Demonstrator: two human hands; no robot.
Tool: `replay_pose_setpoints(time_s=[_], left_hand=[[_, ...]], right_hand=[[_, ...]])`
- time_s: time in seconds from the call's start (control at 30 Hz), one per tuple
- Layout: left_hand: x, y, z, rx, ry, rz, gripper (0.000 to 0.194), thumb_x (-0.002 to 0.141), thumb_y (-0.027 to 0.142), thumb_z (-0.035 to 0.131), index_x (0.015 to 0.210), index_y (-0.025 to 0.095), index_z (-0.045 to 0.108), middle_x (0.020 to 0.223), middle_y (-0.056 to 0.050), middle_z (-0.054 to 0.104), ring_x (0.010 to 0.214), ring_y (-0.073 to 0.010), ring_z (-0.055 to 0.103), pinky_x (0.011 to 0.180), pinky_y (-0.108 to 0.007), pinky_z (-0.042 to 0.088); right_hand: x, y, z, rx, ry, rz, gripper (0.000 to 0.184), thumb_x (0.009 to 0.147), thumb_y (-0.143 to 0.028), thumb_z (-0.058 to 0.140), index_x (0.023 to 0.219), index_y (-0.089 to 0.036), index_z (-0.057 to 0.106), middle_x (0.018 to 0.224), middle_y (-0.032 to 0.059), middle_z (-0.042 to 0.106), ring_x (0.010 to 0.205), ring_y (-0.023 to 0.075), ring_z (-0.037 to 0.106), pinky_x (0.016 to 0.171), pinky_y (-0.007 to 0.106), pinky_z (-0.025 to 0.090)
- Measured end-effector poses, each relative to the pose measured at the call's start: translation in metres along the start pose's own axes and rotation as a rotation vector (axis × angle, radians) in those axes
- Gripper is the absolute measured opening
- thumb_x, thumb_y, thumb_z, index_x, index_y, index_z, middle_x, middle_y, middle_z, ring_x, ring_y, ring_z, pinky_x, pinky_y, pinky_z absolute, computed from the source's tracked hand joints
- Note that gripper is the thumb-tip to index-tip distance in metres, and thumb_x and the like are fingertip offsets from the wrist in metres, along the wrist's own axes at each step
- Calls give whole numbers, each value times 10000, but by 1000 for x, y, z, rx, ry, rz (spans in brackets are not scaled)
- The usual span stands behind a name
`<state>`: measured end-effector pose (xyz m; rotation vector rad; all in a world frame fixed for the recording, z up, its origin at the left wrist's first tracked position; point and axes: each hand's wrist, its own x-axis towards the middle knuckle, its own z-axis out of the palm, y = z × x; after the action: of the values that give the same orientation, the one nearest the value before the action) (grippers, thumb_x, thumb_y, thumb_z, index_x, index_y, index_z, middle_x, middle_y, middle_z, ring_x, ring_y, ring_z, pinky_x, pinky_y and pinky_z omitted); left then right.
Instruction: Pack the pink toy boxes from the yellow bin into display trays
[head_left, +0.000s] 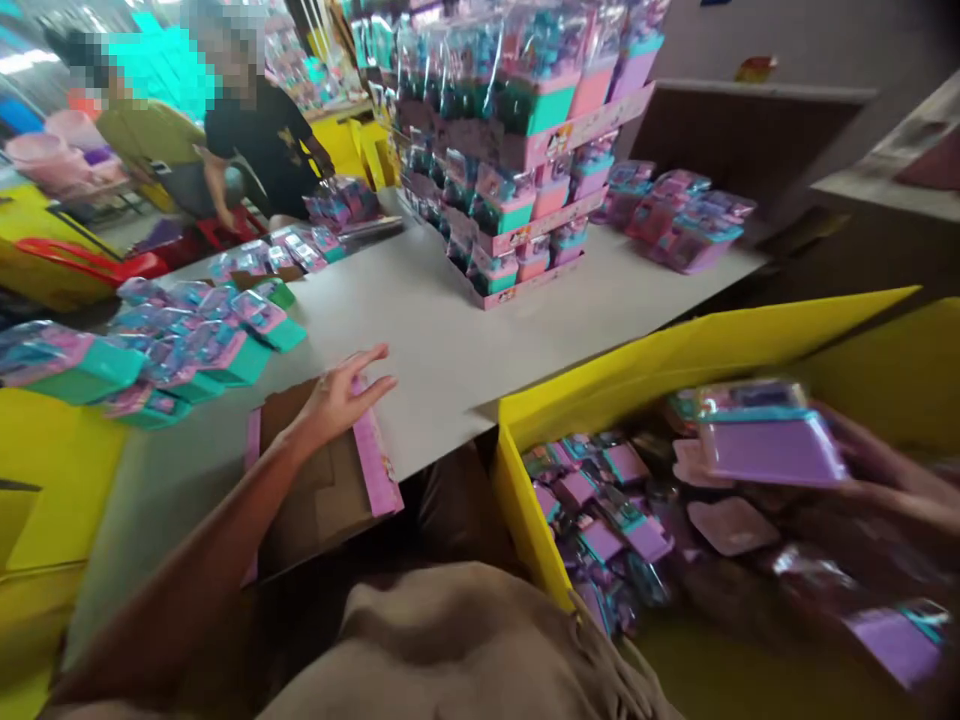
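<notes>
My left hand (346, 392) lies open, fingers stretched, on the far rim of a shallow cardboard tray (330, 490) with pink edges at the near side of the grey table (442, 320). My right hand (862, 455) holds a purple toy pack (769, 440) over a big yellow carton (675, 360) filled with several similar purple and pink packs (607, 500). The right side of the picture is smeared by motion.
A tall stack of packed toy trays (517, 150) stands at the table's far middle, loose packs (682, 215) to its right and teal-and-pink packs (187, 340) at the left. Two people (255, 130) work at the far left end. Yellow cartons (45, 480) flank the table.
</notes>
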<state>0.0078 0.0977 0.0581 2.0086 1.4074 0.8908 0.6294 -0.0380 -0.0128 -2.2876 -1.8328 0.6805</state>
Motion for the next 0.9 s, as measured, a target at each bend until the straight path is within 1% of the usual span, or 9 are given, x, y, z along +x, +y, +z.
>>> replay_pose_setpoints(time_s=[0.1,0.2,0.3,0.4,0.5,0.6,0.67,0.77,0.9], left_hand=[[-17,75,36,-480,-209,53,617,975,504,711,1502,193,626,1454,-155,692,1375,-331,634,1247,-561,426],[-36,110,68,-854,-298,39,804,882,512,833,1596,314,521,1697,-114,457,1545,-377,459,1258,-587,405],[-48,87,67,-1112,-164,-88,956,745,598,919,1570,305,534,1619,-148,546,1449,-441,550,1152,-642,498],[-61,33,34,-1246,-33,-228,833,742,704,856,1365,178,683,1338,-168,740,1271,-431,672,1055,-628,561],[-78,-13,-5,-1254,120,-248,699,733,674,861,1218,185,742,1223,-122,784,1200,-380,702,1007,-539,592],[-94,-34,-31,-1188,223,-245,692,700,561,931,1274,238,720,1201,-87,788,1091,-311,733,925,-444,612],[-100,-39,-42,-1138,193,-247,741,746,557,909,1378,256,666,1247,-97,769,1086,-292,732,915,-422,610],[-102,-51,-54,-997,169,-279,812,767,564,900,1447,234,605,1294,-119,742,1150,-305,715,945,-413,596],[-95,-79,-59,-806,289,-345,886,594,371,1021,1360,166,626,1256,-124,749,1173,-317,703,994,-397,571]], right_hand=[[-15,-66,-42,500,129,-150,1271,587,-1017,608,1675,-537,158,1668,184,456,1382,386,611,950,447,566],[-35,-197,-34,502,199,-512,1378,611,-885,819,1698,-544,42,1545,159,568,1067,362,743,782,491,651],[-42,-327,8,395,474,-863,1162,833,-752,765,1742,-361,156,1305,155,630,891,296,712,768,514,670],[-23,-412,41,486,318,-1120,667,995,-624,655,1550,-264,567,1266,138,629,1069,273,687,964,485,625],[17,-463,57,732,91,-998,665,934,-620,743,1460,-229,629,1284,127,646,1125,264,665,953,446,619],[48,-504,78,924,-427,-820,753,858,-636,805,1422,-174,617,1266,135,694,1041,243,690,886,404,635],[57,-526,99,1021,-643,-746,668,841,-606,827,1305,-158,650,1191,116,734,977,215,703,883,368,632],[62,-546,128,1070,-595,-736,553,833,-501,872,1235,-192,652,1150,66,755,1006,191,709,911,303,614],[81,-545,148,824,-483,-577,420,1092,-541,528,1274,-184,654,1153,91,761,1060,177,726,802,213,605]])
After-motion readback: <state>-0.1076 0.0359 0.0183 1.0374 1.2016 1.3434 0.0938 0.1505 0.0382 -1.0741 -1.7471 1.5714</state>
